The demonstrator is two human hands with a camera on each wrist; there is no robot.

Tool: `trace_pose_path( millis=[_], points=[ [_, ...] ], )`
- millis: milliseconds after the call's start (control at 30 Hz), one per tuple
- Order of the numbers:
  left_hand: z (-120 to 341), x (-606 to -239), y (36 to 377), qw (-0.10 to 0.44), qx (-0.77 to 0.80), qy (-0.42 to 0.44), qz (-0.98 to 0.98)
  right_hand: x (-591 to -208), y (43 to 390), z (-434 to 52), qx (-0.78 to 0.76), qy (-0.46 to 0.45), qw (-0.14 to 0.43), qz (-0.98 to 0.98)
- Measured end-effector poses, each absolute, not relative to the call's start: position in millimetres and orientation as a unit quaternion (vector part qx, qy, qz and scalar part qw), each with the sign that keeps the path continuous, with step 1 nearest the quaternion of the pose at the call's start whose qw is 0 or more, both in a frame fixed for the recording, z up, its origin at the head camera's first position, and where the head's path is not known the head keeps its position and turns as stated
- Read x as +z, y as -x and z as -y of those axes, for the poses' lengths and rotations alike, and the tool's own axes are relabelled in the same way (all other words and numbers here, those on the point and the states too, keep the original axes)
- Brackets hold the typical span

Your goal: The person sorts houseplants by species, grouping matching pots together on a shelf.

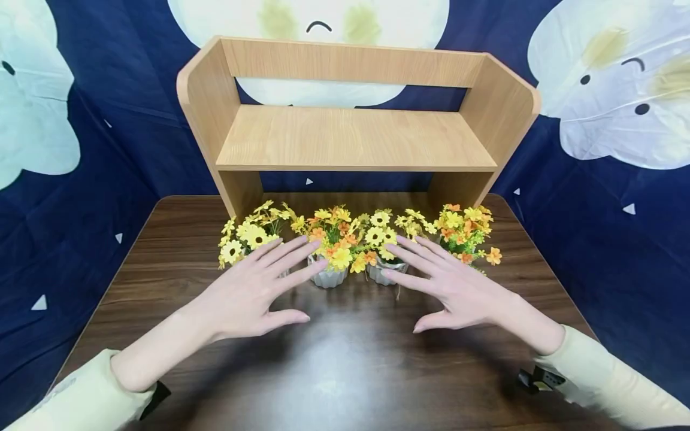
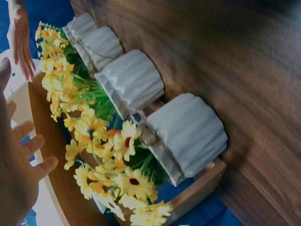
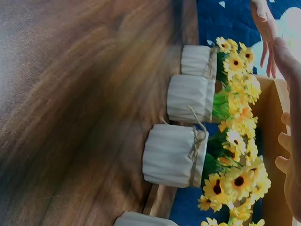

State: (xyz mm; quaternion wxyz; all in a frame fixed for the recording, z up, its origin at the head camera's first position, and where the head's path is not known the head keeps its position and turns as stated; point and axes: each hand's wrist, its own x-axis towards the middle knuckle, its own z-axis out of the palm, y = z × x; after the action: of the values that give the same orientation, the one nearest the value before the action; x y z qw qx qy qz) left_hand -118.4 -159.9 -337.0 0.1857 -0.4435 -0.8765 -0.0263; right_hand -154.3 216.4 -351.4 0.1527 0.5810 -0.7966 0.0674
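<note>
Several white fluted flower pots stand in a row on the table. Yellow dark-centred flowers [image 1: 253,235] fill the leftmost pot [image 2: 188,136], tied with twine. Orange and yellow flowers [image 1: 341,236] rise from the second pot [image 1: 329,278]; yellow ones fill the third pot [image 1: 386,273]. At the right end, orange-yellow flowers [image 1: 463,230] show, their pot hidden by my right hand. My left hand [image 1: 253,296], fingers spread, hovers before the left pots. My right hand [image 1: 460,290], likewise spread, hovers before the right ones. Both hold nothing; whether any fingertip touches a flower is unclear.
A two-level wooden shelf [image 1: 356,137] stands on the table behind the pots. The dark wood-grain table [image 1: 345,371] reaches toward me. Dark blue cloth [image 1: 124,120] with white cloud figures hangs behind and on both sides.
</note>
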Motion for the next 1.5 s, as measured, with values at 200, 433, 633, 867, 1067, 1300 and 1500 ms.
trace_pose_path(
  millis=[200, 433, 633, 867, 1067, 1300, 1500],
  points=[
    [166.6, -327.2, 129.4, 0.202, -0.034, 0.429, 0.88, -346.1, 159.2, -225.0, 0.097, -0.571, 0.175, 0.796],
    [175.7, -317.9, 140.6, 0.217, -0.034, 0.411, 0.885, -342.9, 167.8, -231.5, 0.125, -0.568, 0.189, 0.791],
    [182.8, -305.1, 148.3, 0.242, -0.041, 0.394, 0.886, -340.7, 174.7, -235.2, 0.14, -0.558, 0.192, 0.795],
    [192.0, -282.1, 159.2, 0.31, -0.07, 0.388, 0.865, -336.5, 178.6, -242.3, 0.154, -0.539, 0.193, 0.806],
    [199.3, -262.1, 167.2, 0.342, -0.079, 0.372, 0.859, -331.7, 179.1, -249.9, 0.159, -0.52, 0.205, 0.814],
    [209.1, -240.6, 177.7, 0.363, -0.108, 0.349, 0.857, -329.6, 182.1, -260.5, 0.202, -0.495, 0.211, 0.818],
    [219.3, -227.3, 185.0, 0.376, -0.139, 0.325, 0.857, -329.5, 183.2, -271.9, 0.259, -0.469, 0.213, 0.817]
  ],
)
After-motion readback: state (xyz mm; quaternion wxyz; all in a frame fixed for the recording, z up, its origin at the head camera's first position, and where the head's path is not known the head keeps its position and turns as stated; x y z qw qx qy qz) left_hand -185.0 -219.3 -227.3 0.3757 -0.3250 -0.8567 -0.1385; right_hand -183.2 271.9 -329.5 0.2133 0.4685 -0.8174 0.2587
